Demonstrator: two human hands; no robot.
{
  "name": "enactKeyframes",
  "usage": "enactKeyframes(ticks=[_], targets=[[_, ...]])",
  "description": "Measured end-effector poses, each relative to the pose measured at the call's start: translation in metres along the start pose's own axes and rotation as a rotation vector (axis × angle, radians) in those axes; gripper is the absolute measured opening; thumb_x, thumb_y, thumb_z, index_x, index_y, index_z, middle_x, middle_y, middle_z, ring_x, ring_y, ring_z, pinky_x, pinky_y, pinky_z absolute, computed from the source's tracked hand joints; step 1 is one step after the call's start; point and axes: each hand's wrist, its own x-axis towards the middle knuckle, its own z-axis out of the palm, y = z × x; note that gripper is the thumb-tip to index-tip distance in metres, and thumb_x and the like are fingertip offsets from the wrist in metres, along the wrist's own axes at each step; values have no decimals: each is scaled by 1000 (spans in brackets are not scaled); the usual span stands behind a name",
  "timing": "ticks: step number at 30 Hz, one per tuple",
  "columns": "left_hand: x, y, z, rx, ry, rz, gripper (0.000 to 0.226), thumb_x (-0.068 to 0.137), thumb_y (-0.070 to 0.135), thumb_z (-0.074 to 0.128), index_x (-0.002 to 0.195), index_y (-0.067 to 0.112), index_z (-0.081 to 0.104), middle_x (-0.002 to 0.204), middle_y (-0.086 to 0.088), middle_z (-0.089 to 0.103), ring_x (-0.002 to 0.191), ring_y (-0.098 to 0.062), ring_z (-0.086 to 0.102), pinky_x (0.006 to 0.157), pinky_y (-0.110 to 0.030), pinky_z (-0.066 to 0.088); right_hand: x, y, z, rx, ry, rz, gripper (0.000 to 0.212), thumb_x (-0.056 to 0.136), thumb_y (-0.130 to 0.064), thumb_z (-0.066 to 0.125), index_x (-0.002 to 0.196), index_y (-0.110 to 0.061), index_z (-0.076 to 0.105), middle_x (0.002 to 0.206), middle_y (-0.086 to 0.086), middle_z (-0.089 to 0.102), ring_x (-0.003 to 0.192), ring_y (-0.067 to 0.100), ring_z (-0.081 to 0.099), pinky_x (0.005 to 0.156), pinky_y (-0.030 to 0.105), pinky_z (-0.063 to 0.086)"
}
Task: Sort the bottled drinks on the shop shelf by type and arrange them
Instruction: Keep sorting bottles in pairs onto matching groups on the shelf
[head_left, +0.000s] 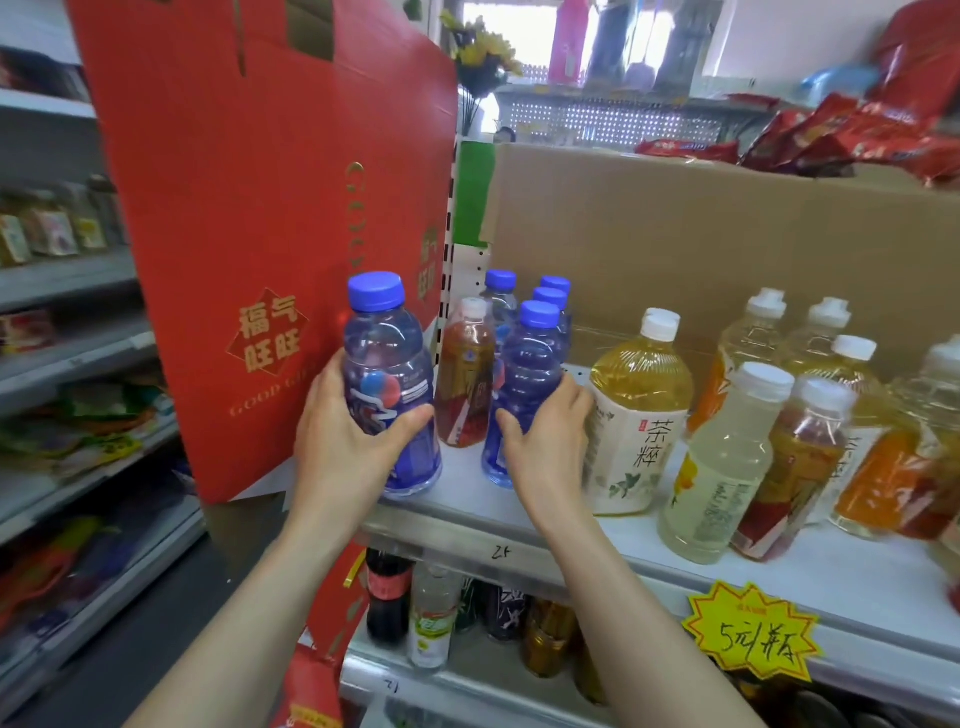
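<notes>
My left hand (345, 436) grips a blue-capped clear bottle (387, 364) standing at the left front corner of the white shelf (519, 512). My right hand (545, 436) wraps a second blue-capped bottle (530, 364) just to its right. Between them stands an amber tea bottle with a white cap (465, 364). Three more blue-capped bottles (551, 293) line up behind. Right of my right hand is a large yellow tea bottle (641, 395), then a pale lemon drink (727, 462), a red-labelled tea (800, 462) and several yellow and orange bottles (852, 395).
A big red gift box (260, 208) leans at the shelf's left end, close to the left bottle. A brown carton (727, 234) forms the back wall. A yellow price tag (753, 631) hangs on the shelf edge. The lower shelf holds cola and other bottles (431, 613).
</notes>
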Motion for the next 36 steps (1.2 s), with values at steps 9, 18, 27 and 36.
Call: enactKeyframes(ticks=[9, 18, 27, 36], targets=[[3, -11, 3, -10, -17, -31, 76, 69, 26, 87, 136, 29, 51, 126, 9, 61, 115, -10, 59, 100, -42, 50, 10, -26, 11, -78, 118, -52, 95, 92, 3, 62, 159, -6, -4, 162, 24, 13, 150, 37, 21, 118, 42, 33], [8, -10, 5, 15, -28, -13, 78, 69, 24, 87, 138, 24, 50, 129, 6, 59, 118, -13, 57, 102, -40, 47, 92, -97, 13, -388, -266, -309, 51, 97, 1, 49, 145, 1, 31, 132, 24, 50, 119, 40, 54, 91, 40, 41], [7, -13, 0, 21, -34, -3, 83, 69, 26, 88, 141, 25, 47, 133, 7, 57, 122, -13, 55, 104, -43, 46, 72, -104, 2, -406, -297, -275, 21, 99, -3, 52, 120, 1, 54, 124, 20, 56, 113, 36, 56, 75, 32, 32], [21, -15, 26, 62, -97, 28, 79, 69, 22, 86, 139, 21, 48, 130, 1, 57, 118, -14, 54, 99, -30, 43, 25, -58, -90, -345, -197, -203, 27, 101, -26, 54, 119, -8, 65, 115, 13, 59, 107, 35, 56, 76, 36, 32]])
